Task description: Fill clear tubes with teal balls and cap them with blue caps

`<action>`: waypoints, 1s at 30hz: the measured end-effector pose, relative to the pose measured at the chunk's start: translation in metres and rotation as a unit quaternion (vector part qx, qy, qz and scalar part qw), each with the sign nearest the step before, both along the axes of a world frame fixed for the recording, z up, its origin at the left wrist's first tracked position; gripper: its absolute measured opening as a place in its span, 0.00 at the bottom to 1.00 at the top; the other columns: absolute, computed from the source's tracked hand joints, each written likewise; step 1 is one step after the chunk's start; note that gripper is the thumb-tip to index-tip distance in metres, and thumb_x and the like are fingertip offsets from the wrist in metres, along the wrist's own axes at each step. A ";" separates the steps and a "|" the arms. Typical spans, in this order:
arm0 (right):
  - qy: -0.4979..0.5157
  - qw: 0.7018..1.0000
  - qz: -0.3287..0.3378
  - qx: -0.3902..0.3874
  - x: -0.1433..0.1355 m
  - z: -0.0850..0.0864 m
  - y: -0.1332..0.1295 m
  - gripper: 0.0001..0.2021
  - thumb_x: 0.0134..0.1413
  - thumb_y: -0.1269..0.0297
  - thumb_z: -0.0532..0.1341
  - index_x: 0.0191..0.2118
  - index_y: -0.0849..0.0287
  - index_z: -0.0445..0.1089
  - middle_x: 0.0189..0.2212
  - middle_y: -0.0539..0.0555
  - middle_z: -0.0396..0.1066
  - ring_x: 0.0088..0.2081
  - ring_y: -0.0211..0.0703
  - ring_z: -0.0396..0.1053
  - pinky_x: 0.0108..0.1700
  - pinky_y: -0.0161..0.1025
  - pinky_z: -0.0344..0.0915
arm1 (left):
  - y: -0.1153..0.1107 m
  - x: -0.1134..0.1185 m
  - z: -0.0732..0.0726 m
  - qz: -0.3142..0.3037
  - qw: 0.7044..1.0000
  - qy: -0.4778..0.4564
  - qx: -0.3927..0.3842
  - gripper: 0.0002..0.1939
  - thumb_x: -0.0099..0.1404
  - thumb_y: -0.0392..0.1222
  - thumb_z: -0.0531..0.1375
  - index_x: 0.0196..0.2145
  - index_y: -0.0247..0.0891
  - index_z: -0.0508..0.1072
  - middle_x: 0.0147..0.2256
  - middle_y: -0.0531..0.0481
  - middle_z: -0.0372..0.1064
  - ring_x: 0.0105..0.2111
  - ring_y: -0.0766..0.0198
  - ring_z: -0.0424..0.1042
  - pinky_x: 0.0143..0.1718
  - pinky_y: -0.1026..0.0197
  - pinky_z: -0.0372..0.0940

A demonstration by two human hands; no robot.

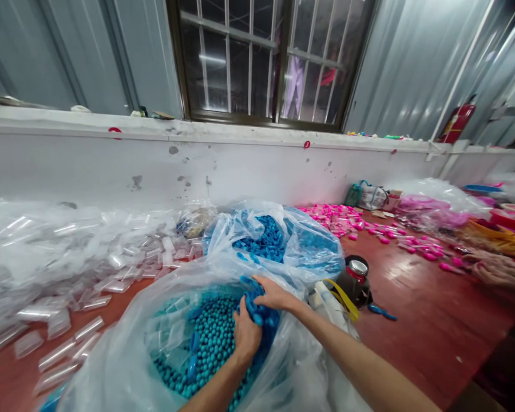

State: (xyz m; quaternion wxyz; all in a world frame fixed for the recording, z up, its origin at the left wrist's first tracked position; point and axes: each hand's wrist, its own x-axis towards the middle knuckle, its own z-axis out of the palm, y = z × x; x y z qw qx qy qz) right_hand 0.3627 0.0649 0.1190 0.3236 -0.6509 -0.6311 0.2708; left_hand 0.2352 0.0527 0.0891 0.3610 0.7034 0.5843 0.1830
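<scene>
A large clear plastic bag (107, 343) stands open in front of me, holding many small teal balls (217, 326) and some clear plastic pieces. At its right side, my left hand (246, 331) and my right hand (274, 294) close together round a clump of blue plastic pieces (254, 303). The exact kind of these pieces is too blurred to tell. A separate blue piece (193, 357) lies on the balls. Just behind is a second plastic bag (315, 243) with a heap of similar blue pieces (264, 237).
Clear plastic tubes (88, 329) are heaped on the red floor (416, 320) at left. Pink pieces (335, 218) spread along the wall at right. A dark container with a silver-lidded jar (357, 268) stands right of the bags, near a white sack (326, 306) with a yellow strap.
</scene>
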 end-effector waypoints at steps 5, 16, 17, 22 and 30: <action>-0.085 0.996 -0.012 0.000 -0.014 0.016 -0.015 0.26 0.39 0.76 0.51 0.49 0.64 0.68 0.49 0.59 0.66 0.52 0.51 0.61 0.54 0.42 0.55 | 0.001 -0.003 0.022 -0.145 0.972 0.174 0.058 0.33 0.56 0.26 0.46 0.59 0.43 0.53 0.50 0.38 0.61 0.41 0.56 0.70 0.41 0.59 0.63; -0.192 0.969 -0.145 -0.047 0.020 0.032 0.074 0.13 0.47 0.65 0.58 0.41 0.58 0.70 0.40 0.60 0.71 0.44 0.57 0.67 0.43 0.47 0.60 | 0.042 -0.027 0.059 -0.174 0.960 0.133 0.175 0.17 0.60 0.34 0.47 0.39 0.41 0.73 0.31 0.47 0.74 0.35 0.57 0.72 0.38 0.60 0.61; -0.194 0.971 -0.132 -0.056 0.018 0.022 0.081 0.13 0.45 0.64 0.60 0.40 0.59 0.70 0.40 0.61 0.71 0.43 0.58 0.67 0.43 0.47 0.60 | 0.049 -0.026 0.068 -0.159 0.961 0.104 0.201 0.16 0.60 0.35 0.47 0.38 0.41 0.73 0.30 0.48 0.74 0.33 0.59 0.72 0.37 0.62 0.61; -0.191 0.974 -0.105 -0.056 0.009 -0.014 0.094 0.10 0.51 0.69 0.56 0.39 0.60 0.71 0.43 0.63 0.69 0.45 0.54 0.66 0.45 0.45 0.59 | 0.106 0.001 0.099 -0.135 0.950 0.108 0.258 0.18 0.61 0.36 0.46 0.42 0.41 0.72 0.33 0.49 0.73 0.36 0.61 0.71 0.40 0.63 0.61; -0.132 0.977 -0.153 -0.061 0.073 -0.003 0.114 0.08 0.48 0.69 0.56 0.34 0.61 0.69 0.25 0.49 0.70 0.28 0.38 0.68 0.27 0.30 0.60 | 0.188 0.047 0.073 -0.199 0.938 0.242 0.152 0.12 0.54 0.37 0.55 0.35 0.36 0.75 0.34 0.43 0.74 0.37 0.55 0.72 0.36 0.59 0.65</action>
